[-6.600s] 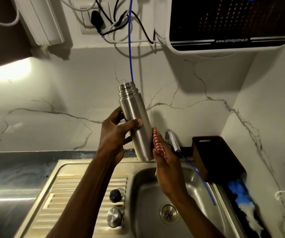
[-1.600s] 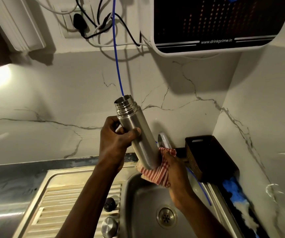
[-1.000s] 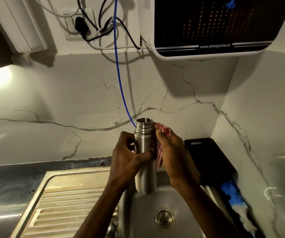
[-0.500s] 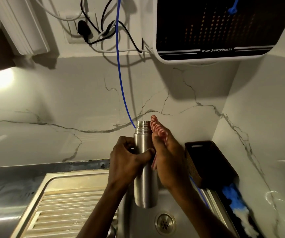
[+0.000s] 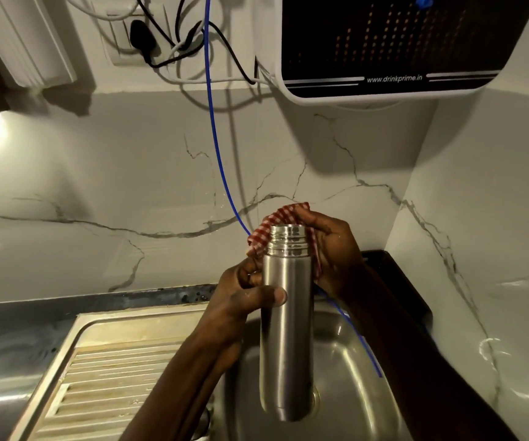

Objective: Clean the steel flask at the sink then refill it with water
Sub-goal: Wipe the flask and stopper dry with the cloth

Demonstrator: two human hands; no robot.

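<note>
The steel flask [image 5: 287, 338] stands upright in the air over the sink basin [image 5: 349, 370], its cap off and its threaded neck bare. My left hand [image 5: 240, 297] grips its upper body, thumb across the front. My right hand [image 5: 333, 253] holds a red-and-white checked cloth [image 5: 261, 235] wrapped around the back and right of the neck. The drain is hidden behind the flask's base.
A ribbed steel drainboard [image 5: 104, 377] lies left of the basin. A blue tube [image 5: 215, 148] hangs down the marble wall into the sink. A water purifier [image 5: 393, 43] is mounted above right. A dark basket [image 5: 396, 281] sits behind my right arm.
The flask went from tilted to upright and came nearer. My right hand carried the cloth from the flask's bottom up to its neck, and it now wraps around the threads.
</note>
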